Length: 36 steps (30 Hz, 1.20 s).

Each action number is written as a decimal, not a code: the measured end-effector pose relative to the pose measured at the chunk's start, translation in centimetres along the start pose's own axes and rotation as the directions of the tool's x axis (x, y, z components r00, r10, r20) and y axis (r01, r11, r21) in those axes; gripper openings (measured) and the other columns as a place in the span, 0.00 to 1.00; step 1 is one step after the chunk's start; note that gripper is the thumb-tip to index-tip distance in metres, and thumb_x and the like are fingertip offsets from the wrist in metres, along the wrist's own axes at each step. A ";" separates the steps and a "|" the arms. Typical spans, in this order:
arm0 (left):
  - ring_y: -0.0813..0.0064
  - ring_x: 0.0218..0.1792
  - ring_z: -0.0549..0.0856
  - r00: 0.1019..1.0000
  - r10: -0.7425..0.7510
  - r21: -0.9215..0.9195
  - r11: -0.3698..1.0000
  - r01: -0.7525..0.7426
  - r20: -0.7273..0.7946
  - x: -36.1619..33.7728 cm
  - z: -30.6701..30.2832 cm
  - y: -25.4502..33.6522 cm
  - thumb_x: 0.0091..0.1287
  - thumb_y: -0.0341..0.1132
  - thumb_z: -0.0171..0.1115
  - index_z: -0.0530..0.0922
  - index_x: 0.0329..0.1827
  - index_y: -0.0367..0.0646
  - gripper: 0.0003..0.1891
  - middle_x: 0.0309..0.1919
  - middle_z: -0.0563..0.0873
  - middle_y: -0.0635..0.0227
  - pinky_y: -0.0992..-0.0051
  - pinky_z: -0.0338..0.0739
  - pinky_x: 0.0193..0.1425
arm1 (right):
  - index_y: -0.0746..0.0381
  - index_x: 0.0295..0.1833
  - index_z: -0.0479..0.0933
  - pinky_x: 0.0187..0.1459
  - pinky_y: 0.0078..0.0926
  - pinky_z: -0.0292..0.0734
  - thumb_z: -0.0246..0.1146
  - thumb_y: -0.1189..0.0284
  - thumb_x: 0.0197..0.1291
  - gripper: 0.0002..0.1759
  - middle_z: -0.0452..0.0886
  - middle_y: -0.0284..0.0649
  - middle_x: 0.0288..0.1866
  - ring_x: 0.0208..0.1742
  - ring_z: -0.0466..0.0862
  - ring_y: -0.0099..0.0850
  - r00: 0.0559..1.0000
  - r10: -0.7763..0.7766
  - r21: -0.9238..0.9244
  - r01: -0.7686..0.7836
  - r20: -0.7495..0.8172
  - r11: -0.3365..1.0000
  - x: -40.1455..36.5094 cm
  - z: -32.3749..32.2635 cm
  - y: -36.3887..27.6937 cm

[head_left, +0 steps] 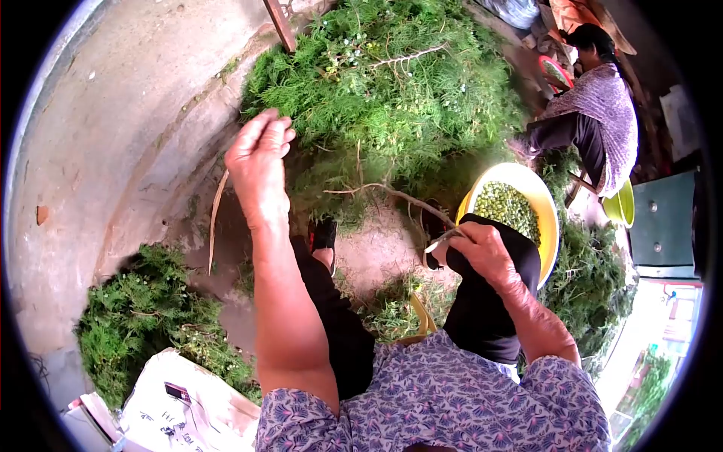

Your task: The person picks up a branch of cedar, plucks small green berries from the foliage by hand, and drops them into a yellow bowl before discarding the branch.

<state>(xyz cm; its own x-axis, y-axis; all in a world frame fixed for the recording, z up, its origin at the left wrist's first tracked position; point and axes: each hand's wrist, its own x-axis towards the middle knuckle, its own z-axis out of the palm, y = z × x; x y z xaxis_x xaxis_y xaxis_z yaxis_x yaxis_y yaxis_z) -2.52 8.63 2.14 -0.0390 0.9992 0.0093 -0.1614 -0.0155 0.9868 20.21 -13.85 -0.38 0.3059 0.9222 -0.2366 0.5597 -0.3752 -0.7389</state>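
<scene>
Fingers [467,239] of the right hand [489,255] grasp a bare branch [423,206] beside the yellow bucket [552,226]; its length, swung low, could snag the rim and spill green berries [506,207]. Whether the left hand [260,154] grips anything, I cannot tell.

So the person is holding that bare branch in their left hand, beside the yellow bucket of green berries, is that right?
Not quite: the head view shows the right hand holding the bare branch, beside the yellow bucket of green berries.
</scene>
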 end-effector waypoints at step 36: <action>0.44 0.54 0.74 0.903 -0.143 -0.766 0.487 0.420 0.405 3.3 1.8 -3.4 0.62 0.49 0.58 0.68 0.57 0.39 0.27 0.52 0.76 0.50 0.47 0.70 0.57 | 0.67 0.47 0.75 0.33 0.27 0.78 0.63 0.80 0.46 0.18 0.80 0.49 0.34 0.33 0.83 0.40 0.862 -0.470 0.023 0.482 -0.188 0.876 4.8 1.7 -3.4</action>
<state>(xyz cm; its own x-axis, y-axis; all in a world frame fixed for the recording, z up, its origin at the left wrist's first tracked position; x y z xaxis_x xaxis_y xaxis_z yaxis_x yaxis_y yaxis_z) -0.30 12.03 -0.88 0.3869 0.9197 -0.0670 -0.8500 0.3839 0.3608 18.49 -8.02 -0.07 0.1453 0.9541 0.2617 0.6197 0.1185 -0.7759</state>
